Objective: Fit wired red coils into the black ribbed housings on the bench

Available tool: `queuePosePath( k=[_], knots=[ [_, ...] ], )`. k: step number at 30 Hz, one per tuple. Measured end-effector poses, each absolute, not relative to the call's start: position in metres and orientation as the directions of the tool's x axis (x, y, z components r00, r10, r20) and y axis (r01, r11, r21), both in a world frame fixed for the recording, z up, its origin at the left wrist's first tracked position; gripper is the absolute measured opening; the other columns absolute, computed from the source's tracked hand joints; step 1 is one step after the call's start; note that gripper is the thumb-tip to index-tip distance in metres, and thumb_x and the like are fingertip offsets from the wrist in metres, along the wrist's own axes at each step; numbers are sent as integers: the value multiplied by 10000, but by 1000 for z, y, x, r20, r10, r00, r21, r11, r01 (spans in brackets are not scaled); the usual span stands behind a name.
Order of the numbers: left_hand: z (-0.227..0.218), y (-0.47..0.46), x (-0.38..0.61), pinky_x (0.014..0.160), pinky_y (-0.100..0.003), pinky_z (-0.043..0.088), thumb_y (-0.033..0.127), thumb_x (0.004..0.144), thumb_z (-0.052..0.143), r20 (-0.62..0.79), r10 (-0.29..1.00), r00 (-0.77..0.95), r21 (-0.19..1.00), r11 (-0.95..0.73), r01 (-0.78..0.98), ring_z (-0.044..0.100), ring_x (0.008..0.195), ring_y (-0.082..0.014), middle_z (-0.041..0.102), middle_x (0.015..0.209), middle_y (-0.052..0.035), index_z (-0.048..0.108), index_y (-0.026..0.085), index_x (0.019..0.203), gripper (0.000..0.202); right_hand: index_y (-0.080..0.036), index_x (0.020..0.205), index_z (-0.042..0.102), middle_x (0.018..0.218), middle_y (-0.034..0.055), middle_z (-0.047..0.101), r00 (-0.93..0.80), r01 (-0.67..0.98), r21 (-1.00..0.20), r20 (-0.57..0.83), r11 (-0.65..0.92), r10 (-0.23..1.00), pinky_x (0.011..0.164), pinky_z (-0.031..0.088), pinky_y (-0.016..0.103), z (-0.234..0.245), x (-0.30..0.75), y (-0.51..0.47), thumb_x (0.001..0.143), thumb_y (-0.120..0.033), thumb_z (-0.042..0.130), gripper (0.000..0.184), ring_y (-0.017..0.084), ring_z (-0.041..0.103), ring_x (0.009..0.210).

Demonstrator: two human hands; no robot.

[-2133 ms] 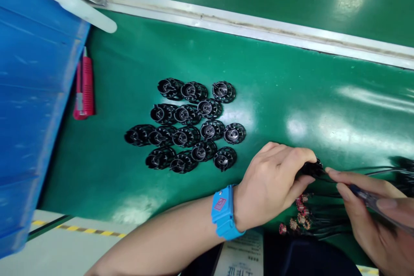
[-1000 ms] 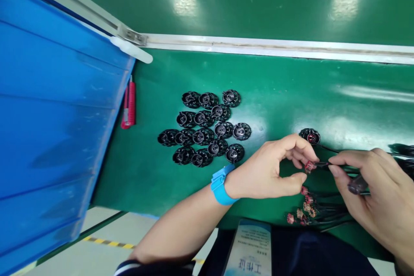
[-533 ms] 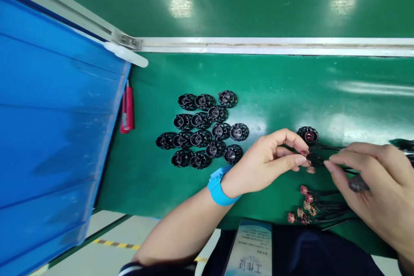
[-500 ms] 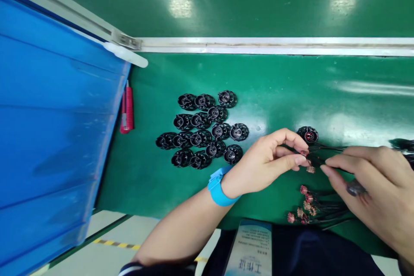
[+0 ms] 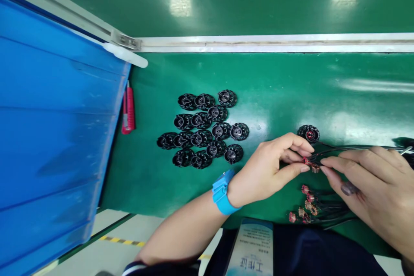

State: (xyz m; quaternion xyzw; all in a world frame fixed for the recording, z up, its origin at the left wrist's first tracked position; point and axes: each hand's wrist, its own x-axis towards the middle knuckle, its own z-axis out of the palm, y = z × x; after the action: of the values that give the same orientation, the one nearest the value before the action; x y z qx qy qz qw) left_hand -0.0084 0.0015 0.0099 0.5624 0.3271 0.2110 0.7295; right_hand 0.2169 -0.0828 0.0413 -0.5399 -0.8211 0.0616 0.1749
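Badge (image 5: 250, 248), one, mine, lying against my dark clothing (image 5: 313, 250). Heading in large Chinese characters: 工作证 ("work permit"). Body: several rows of fine print towards the other end, too small for me to read. Between heading and body: one short line in bolder print, likewise illegible. Legible wording on my badge: the heading only.
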Motion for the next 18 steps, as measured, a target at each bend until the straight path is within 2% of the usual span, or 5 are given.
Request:
queuePosePath(
  k=[5,8,13,18],
  knots=[
    [11,2,-9,860,-313,667,132,959,722,-180,765,618,984,144,109,801,925,-177,791,1080,-67,670,191,1136,194,-178,1144,697,1011,34,705,-342,859,-332,193,389,920,756,425,398,41,219,-85,1009,-189,692,135,192,622,842],
    [11,4,-10,848,-295,658,166,949,764,-149,805,575,989,113,98,794,928,-173,801,1068,-67,673,185,1139,211,-172,1100,696,997,35,696,-365,851,-333,183,407,913,770,427,398,39,219,-86,1010,-181,683,91,190,614,837],
    [11,5,-10,840,-275,653,154,953,757,-135,774,618,991,119,67,791,920,-157,805,1082,-69,665,183,1156,225,-169,1095,693,1007,38,698,-368,853,-327,176,407,913,764,422,396,39,218,-86,1001,-171,695,94,194,614,847],
    [9,3,-10,874,-313,676,120,940,757,-104,726,680,994,86,60,802,950,-179,811,1107,-75,669,192,1207,290,-172,1115,685,1006,38,710,-336,855,-352,183,380,924,774,429,396,42,217,-85,1017,-186,676,99,193,638,852]
  ],
)
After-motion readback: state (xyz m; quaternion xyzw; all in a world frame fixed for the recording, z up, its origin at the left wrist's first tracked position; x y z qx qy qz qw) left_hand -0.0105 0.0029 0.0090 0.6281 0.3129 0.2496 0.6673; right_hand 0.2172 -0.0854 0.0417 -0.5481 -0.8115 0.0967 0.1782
